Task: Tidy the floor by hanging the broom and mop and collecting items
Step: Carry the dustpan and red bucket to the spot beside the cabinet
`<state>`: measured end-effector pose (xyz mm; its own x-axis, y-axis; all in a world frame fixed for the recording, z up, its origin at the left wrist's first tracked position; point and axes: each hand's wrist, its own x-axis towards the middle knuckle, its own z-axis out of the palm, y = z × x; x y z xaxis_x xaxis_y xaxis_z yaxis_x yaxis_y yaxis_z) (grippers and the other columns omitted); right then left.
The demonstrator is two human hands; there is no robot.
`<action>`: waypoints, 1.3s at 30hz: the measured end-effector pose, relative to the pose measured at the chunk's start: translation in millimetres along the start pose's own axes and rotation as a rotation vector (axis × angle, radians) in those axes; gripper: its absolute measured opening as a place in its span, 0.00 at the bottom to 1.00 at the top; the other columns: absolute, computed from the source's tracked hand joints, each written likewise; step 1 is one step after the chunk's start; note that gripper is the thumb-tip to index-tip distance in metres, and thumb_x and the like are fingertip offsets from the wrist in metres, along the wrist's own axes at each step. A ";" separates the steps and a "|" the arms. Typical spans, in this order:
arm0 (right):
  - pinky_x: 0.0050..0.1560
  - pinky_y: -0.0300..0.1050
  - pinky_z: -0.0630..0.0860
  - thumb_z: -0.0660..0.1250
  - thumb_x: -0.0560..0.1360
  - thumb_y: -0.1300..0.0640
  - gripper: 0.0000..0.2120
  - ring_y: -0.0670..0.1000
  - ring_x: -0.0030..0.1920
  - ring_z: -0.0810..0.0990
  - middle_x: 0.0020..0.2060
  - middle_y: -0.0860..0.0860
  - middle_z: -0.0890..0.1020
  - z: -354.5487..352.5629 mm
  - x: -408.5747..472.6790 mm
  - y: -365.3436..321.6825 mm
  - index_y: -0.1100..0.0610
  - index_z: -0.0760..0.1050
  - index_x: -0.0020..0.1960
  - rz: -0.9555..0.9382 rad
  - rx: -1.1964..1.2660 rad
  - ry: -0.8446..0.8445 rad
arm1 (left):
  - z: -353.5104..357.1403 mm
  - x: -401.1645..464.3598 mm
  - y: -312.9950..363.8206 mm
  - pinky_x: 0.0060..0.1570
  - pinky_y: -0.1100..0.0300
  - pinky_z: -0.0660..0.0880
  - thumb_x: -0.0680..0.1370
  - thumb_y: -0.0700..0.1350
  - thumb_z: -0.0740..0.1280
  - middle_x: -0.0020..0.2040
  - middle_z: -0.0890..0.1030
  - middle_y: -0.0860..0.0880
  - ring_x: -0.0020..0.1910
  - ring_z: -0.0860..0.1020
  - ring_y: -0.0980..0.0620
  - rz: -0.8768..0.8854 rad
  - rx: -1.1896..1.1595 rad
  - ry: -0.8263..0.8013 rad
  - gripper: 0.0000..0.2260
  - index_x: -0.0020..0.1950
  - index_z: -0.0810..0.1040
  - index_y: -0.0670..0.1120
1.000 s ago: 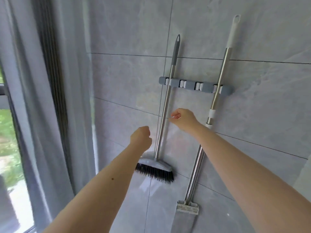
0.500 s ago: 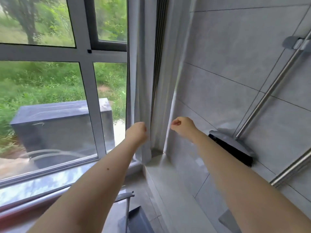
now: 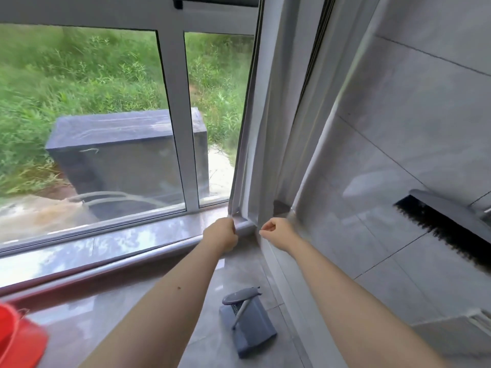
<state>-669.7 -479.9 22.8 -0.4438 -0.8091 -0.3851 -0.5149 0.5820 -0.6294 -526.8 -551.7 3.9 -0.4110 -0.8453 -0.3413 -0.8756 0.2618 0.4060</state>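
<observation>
Grey tiled floor (image 3: pixel 212 338) and the window (image 3: pixel 106 115) had replaced the wall rack in our view since a second before.

We had turned away from the hung tools, so we judged the hanging done and the collecting next. Only the broom (image 3: pixel 446 224) bristles showed at right, off the floor against the wall. Our left hand (image 3: pixel 221 235) and right hand (image 3: pixel 276 233) were both curled and holding nothing. A grey dustpan (image 3: pixel 248 324) lay flat on the floor between our forearms, handle tilted up; something red (image 3: pixel 18 338) sat at lower left.
</observation>
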 end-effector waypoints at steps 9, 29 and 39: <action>0.58 0.44 0.74 0.64 0.74 0.60 0.12 0.54 0.54 0.78 0.55 0.57 0.81 67.0 21.5 70.4 0.61 0.79 0.56 0.226 -0.035 -0.193 | 93.1 21.3 -30.8 0.60 0.55 0.73 0.76 0.43 0.62 0.62 0.77 0.45 0.61 0.75 0.44 -0.011 0.011 -0.288 0.12 0.58 0.76 0.44; 0.37 0.38 0.73 0.58 0.79 0.63 0.05 0.51 0.36 0.75 0.43 0.58 0.75 130.6 46.0 123.8 0.60 0.71 0.52 0.548 0.274 -0.496 | 180.5 9.2 -49.8 0.57 0.55 0.73 0.76 0.44 0.66 0.63 0.76 0.41 0.62 0.76 0.43 -0.222 -0.012 -0.585 0.16 0.62 0.73 0.41; 0.34 0.36 0.72 0.57 0.78 0.64 0.09 0.48 0.31 0.73 0.34 0.55 0.74 158.4 30.8 59.2 0.60 0.74 0.55 0.410 0.110 -0.588 | 146.8 -25.7 -94.8 0.59 0.55 0.73 0.77 0.44 0.66 0.64 0.76 0.40 0.63 0.75 0.43 -0.357 -0.102 -0.484 0.18 0.65 0.72 0.40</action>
<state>-597.7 -483.2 -133.3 -0.1015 -0.4550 -0.8847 -0.3012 0.8616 -0.4086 -470.5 -486.5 -150.2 -0.1864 -0.5587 -0.8082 -0.9617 -0.0645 0.2663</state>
